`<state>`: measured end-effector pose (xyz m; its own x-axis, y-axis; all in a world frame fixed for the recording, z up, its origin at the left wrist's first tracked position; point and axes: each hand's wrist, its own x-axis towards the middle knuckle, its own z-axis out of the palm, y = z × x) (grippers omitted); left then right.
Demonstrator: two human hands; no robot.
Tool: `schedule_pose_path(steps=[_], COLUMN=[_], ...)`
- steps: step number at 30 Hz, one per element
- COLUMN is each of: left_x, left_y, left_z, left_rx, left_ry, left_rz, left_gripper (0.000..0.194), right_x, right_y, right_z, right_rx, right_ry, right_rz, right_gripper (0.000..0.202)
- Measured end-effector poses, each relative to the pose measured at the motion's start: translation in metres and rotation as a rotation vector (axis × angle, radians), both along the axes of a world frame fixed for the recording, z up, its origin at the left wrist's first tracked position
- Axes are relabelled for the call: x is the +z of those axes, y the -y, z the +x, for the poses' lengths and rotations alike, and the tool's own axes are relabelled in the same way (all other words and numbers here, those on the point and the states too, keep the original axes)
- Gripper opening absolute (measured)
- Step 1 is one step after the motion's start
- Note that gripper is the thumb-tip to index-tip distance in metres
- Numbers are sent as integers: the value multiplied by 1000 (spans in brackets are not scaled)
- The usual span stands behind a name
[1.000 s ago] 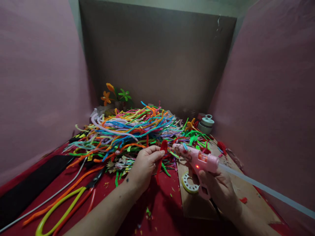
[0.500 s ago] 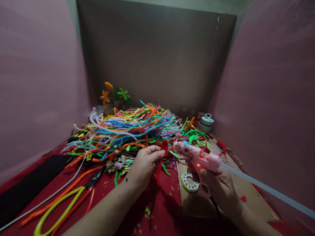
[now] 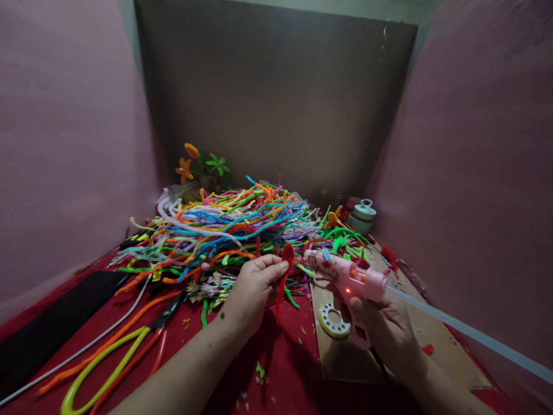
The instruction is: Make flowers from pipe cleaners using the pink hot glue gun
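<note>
Pink walls (image 3: 64, 144) flank a red-covered work surface (image 3: 285, 374); a dark panel (image 3: 276, 104) closes the back. Head view: the left hand (image 3: 253, 291) pinches a fuzzy red strip (image 3: 288, 253) between thumb and fingers, its upper end raised just beside the nozzle of a pink glue gun (image 3: 341, 272). The right hand (image 3: 389, 323) is wrapped around the gun's grip; a red indicator glows. Compared with half a second earlier, little has changed: strip and nozzle keep nearly the same narrow spacing, suggesting a steady hold during gluing. Whether glue has reached the strip cannot be told. A translucent glue stick (image 3: 466, 328) projects from the gun's rear. Behind the gun stands a pale green lidded pot (image 3: 360, 219), closed, contents hidden. Heaped multicoloured fuzzy stems (image 3: 233, 219) lie uncontained beyond the hands; orange flowers (image 3: 185, 171) rise behind, their holder indistinct.
</note>
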<state>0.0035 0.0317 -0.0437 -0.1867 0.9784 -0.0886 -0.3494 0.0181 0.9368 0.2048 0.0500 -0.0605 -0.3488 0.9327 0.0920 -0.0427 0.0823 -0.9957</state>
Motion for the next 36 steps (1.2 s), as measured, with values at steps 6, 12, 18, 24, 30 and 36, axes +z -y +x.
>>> schedule_pose_path(steps=[6, 12, 18, 24, 30, 36], left_x=[-3, -1, -1, -2, -1, 1], left_y=[0, 0, -1, -1, 0, 0], left_z=[-1, 0, 0, -1, 0, 1], left_rx=[-10, -9, -9, -12, -6, 2], left_ry=[10, 0, -2, 3, 22, 23], left_rz=[18, 7, -1, 6, 8, 20], left_gripper=[17, 17, 17, 15, 15, 14], right_x=[-2, 0, 2, -1, -2, -3], right_y=[-1, -1, -2, 0, 0, 0], right_z=[1, -1, -1, 1, 3, 4], right_rx=[-7, -5, 13, 39, 38, 47], right_ry=[-13, -12, 6, 31, 73, 90], right_rz=[2, 2, -3, 4, 11, 21], right_gripper=[41, 42, 40, 41, 41, 39])
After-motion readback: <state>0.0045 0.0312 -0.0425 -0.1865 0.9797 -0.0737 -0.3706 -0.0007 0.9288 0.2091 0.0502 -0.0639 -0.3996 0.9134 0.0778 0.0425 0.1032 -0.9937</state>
